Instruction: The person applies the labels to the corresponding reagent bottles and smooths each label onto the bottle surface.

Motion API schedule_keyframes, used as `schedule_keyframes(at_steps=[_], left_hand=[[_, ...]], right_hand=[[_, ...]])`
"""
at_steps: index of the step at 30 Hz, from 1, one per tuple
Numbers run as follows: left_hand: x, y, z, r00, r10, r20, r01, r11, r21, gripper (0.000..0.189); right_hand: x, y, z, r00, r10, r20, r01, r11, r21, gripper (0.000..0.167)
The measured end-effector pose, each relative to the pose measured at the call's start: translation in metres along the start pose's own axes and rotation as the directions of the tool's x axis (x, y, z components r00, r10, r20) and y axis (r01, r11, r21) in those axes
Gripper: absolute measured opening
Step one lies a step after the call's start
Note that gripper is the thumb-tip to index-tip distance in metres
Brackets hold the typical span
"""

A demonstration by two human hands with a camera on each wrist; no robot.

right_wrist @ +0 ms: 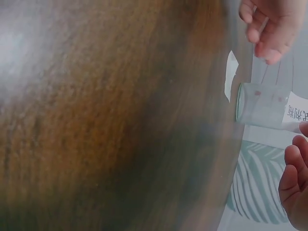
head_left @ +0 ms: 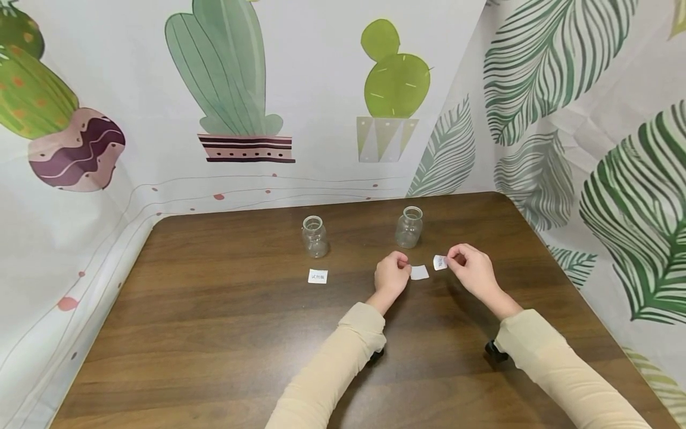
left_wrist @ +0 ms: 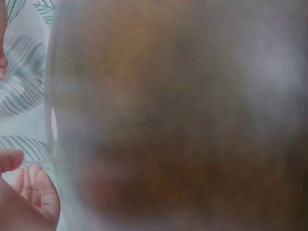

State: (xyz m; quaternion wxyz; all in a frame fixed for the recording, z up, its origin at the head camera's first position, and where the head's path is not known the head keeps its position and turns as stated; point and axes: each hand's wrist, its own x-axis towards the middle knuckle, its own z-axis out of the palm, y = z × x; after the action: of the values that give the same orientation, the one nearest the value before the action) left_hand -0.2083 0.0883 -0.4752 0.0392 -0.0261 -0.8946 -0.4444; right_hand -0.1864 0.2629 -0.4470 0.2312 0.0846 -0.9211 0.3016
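My right hand (head_left: 474, 271) pinches a small white label (head_left: 439, 263) with dark printed characters by its right edge, held over the table. In the right wrist view the label (right_wrist: 296, 109) overlaps the clear glass jar (right_wrist: 262, 106) behind it. My left hand (head_left: 392, 276) hovers close by with loosely bent fingers and nothing between them. Beside its fingertips a blank white piece of paper (head_left: 420, 273) lies on the table, one edge curling up in the right wrist view. The right-hand jar (head_left: 409, 228) stands upright and lidless just beyond both hands.
A second lidless glass jar (head_left: 315, 238) stands to the left, with a printed white label (head_left: 318, 276) lying in front of it. The brown wooden table (head_left: 214, 333) meets patterned cloth (head_left: 321, 89) at the back and sides.
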Motion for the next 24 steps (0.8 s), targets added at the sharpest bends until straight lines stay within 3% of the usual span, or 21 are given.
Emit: schedule_keyframes(at_steps=[3, 5, 9, 12, 15, 18, 21, 24], left_hand=[[0.001, 0.003, -0.003, 0.994, 0.106, -0.001, -0.106, 0.994, -0.038, 0.010], [0.002, 0.006, -0.005, 0.982, 0.188, 0.001, -0.187, 0.981, -0.054, 0.012], [0.001, 0.015, -0.011, 0.944, 0.328, 0.037, -0.327, 0.944, -0.037, 0.016], [-0.001, 0.020, -0.014, 0.913, 0.400, 0.084, -0.404, 0.914, 0.044, 0.018], [-0.003, 0.022, -0.015, 0.889, 0.443, 0.115, -0.456, 0.878, 0.147, 0.017], [-0.005, 0.021, -0.014, 0.880, 0.459, 0.120, -0.474, 0.856, 0.206, 0.015], [-0.006, 0.019, -0.013, 0.879, 0.463, 0.113, -0.477, 0.848, 0.233, 0.012], [-0.006, 0.018, -0.012, 0.886, 0.453, 0.102, -0.464, 0.855, 0.232, 0.009]], right_hand=[[0.000, -0.001, 0.001, 1.000, -0.018, 0.012, 0.018, 1.000, 0.001, 0.010], [0.000, -0.003, 0.001, 0.999, -0.035, 0.023, 0.035, 0.999, 0.001, 0.010], [-0.001, -0.006, 0.003, 0.996, -0.071, 0.053, 0.071, 0.997, 0.000, 0.009], [-0.001, -0.008, 0.003, 0.992, -0.105, 0.075, 0.105, 0.994, 0.000, 0.007], [-0.002, -0.010, 0.005, 0.986, -0.138, 0.096, 0.139, 0.990, -0.005, 0.006], [-0.002, -0.012, 0.006, 0.980, -0.162, 0.111, 0.164, 0.986, -0.006, 0.008], [-0.003, -0.014, 0.007, 0.979, -0.170, 0.116, 0.171, 0.985, 0.002, 0.009], [-0.003, -0.015, 0.008, 0.980, -0.164, 0.111, 0.163, 0.986, 0.019, 0.009]])
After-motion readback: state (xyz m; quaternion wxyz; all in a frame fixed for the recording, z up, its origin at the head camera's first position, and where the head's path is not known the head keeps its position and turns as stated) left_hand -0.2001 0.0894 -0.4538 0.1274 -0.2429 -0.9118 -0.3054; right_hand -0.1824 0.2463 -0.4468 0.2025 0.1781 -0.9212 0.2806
